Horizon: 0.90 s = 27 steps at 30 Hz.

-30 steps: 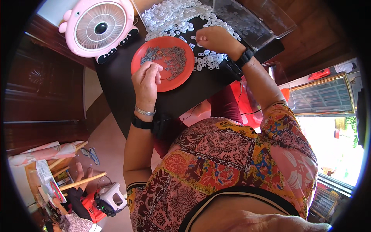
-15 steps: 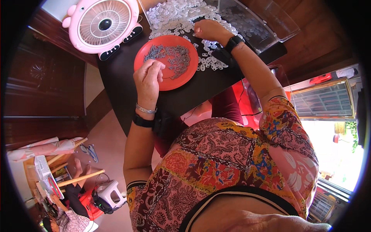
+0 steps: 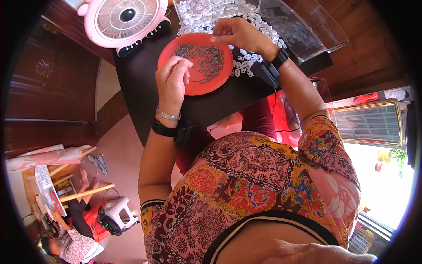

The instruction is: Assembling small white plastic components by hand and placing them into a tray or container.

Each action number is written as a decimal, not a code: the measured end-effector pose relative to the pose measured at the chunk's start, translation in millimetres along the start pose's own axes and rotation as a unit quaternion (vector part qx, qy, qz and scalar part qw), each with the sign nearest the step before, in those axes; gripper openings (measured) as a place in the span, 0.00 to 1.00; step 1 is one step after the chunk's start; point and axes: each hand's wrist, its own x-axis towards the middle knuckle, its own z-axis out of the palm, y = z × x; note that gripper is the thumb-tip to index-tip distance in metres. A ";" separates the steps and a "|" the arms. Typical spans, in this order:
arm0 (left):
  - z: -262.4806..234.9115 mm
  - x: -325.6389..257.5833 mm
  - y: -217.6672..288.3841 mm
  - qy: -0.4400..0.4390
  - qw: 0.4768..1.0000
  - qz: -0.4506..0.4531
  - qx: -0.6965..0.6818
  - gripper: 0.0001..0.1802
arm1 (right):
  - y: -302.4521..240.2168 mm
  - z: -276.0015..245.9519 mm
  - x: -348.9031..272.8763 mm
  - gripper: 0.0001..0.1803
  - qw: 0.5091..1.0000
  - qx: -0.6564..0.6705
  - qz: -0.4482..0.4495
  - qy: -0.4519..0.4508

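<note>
I see the right hand (image 3: 239, 34) has come back from the white plastic rings (image 3: 246, 66) to the far rim of the round red plastic plate (image 3: 206, 83), fingertips pinched on something small; the left hand (image 3: 172, 79) stays curled, fingers together, over the grey metal clips (image 3: 204, 59) heaped on the plate near the dark tabletop's (image 3: 220, 101) left edge.

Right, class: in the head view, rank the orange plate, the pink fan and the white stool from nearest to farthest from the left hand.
1. Orange plate: directly under the left hand.
2. Pink fan: up and left, at the table's far edge.
3. White stool: down on the floor, lower left.
</note>
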 end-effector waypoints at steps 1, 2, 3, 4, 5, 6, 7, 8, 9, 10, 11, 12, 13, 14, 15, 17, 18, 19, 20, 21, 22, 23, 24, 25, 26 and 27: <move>-0.1 -0.5 -0.3 0.000 1.000 -0.002 -0.005 0.11 | -11.4 5.6 -2.0 0.08 0.996 0.088 -0.019 -0.017; 0.2 -0.5 -0.3 -0.001 1.000 -0.003 -0.010 0.10 | -16.0 10.3 -3.8 0.09 0.987 0.149 -0.030 -0.041; 1.3 -0.7 -0.4 0.000 1.000 -0.003 -0.009 0.10 | -23.7 14.4 -7.3 0.10 0.982 0.178 -0.032 -0.045; 3.2 -0.9 -0.5 -0.006 1.000 0.000 -0.005 0.10 | -30.5 18.0 -10.2 0.10 0.977 0.207 -0.035 -0.050; 4.5 -1.1 -0.6 -0.014 1.000 0.004 -0.002 0.10 | -31.9 22.4 -11.8 0.11 0.971 0.225 -0.049 -0.060; 4.6 -1.1 -1.3 -0.025 1.000 0.006 -0.013 0.09 | -37.4 25.6 -14.8 0.11 0.971 0.228 -0.046 -0.058; 4.2 -1.2 -2.1 -0.023 1.000 0.006 -0.011 0.09 | -42.9 28.6 -17.2 0.11 0.970 0.232 -0.043 -0.057; 4.3 -1.3 -2.5 -0.029 1.000 0.000 -0.010 0.09 | -44.7 30.5 -17.7 0.12 0.969 0.232 -0.050 -0.065; 4.7 -1.5 -2.7 -0.035 0.999 -0.005 -0.009 0.09 | -46.1 32.8 -17.7 0.12 0.969 0.233 -0.050 -0.066; 5.5 -1.7 -2.1 -0.038 0.999 0.001 -0.016 0.09 | -47.4 35.4 -17.5 0.11 0.972 0.223 -0.047 -0.061; 5.1 -1.3 -2.2 -0.037 0.999 0.000 -0.016 0.09 | -48.2 37.9 -17.5 0.10 0.974 0.214 -0.043 -0.056; 4.8 -0.6 -2.4 -0.031 0.999 -0.006 -0.012 0.08 | -51.0 38.9 -16.8 0.10 0.974 0.215 -0.043 -0.057; 4.5 0.3 -2.8 -0.025 1.000 -0.013 -0.009 0.08 | -55.2 38.4 -15.2 0.09 0.980 0.181 -0.047 -0.061; 2.9 0.8 -2.1 -0.024 1.000 -0.014 -0.008 0.08 | -59.1 38.7 -13.8 0.07 0.985 0.148 -0.053 -0.065; 0.3 1.6 -1.6 -0.019 1.000 -0.015 -0.016 0.08 | -61.3 40.2 -12.0 0.07 0.985 0.149 -0.053 -0.067; -1.9 3.5 -0.5 0.001 0.999 -0.006 -0.045 0.07 | -62.5 42.2 -7.7 0.06 0.995 0.036 -0.094 0.001; -2.9 4.7 -0.5 0.015 0.997 -0.001 -0.071 0.07 | -57.9 42.8 -4.2 0.07 0.992 -0.010 -0.126 0.020; -4.4 5.7 -0.8 0.029 0.995 0.003 -0.097 0.08 | -52.2 44.2 -1.9 0.07 0.992 -0.010 -0.126 0.020; -5.7 7.0 -1.5 0.043 0.994 0.006 -0.102 0.08 | -45.9 45.9 -0.2 0.08 0.988 -0.063 -0.140 0.019; -6.0 7.3 -0.9 0.043 0.994 0.006 -0.101 0.08 | -40.0 47.9 1.5 0.08 0.981 -0.115 -0.153 0.018; -6.3 7.5 0.1 0.050 0.993 0.003 -0.103 0.08 | -33.9 50.4 3.6 0.08 0.981 -0.115 -0.154 0.019; -6.7 7.1 0.0 0.057 0.993 -0.002 -0.104 0.07 | -29.1 53.5 5.3 0.08 0.978 -0.149 -0.148 -0.011; -6.7 7.3 -0.7 0.058 0.993 -0.002 -0.104 0.07 | -25.9 55.8 6.0 0.09 0.972 -0.183 -0.142 -0.041; -6.4 7.9 -1.8 0.063 0.992 -0.001 -0.106 0.07 | -24.1 57.8 6.4 0.09 0.972 -0.183 -0.142 -0.042; -6.9 8.0 -2.8 0.069 0.992 0.000 -0.107 0.07 | -24.9 60.6 7.8 0.08 0.960 -0.229 -0.150 -0.054; -8.5 8.0 -3.2 0.071 0.992 -0.001 -0.107 0.07 | -25.7 63.7 9.4 0.08 0.946 -0.275 -0.158 -0.065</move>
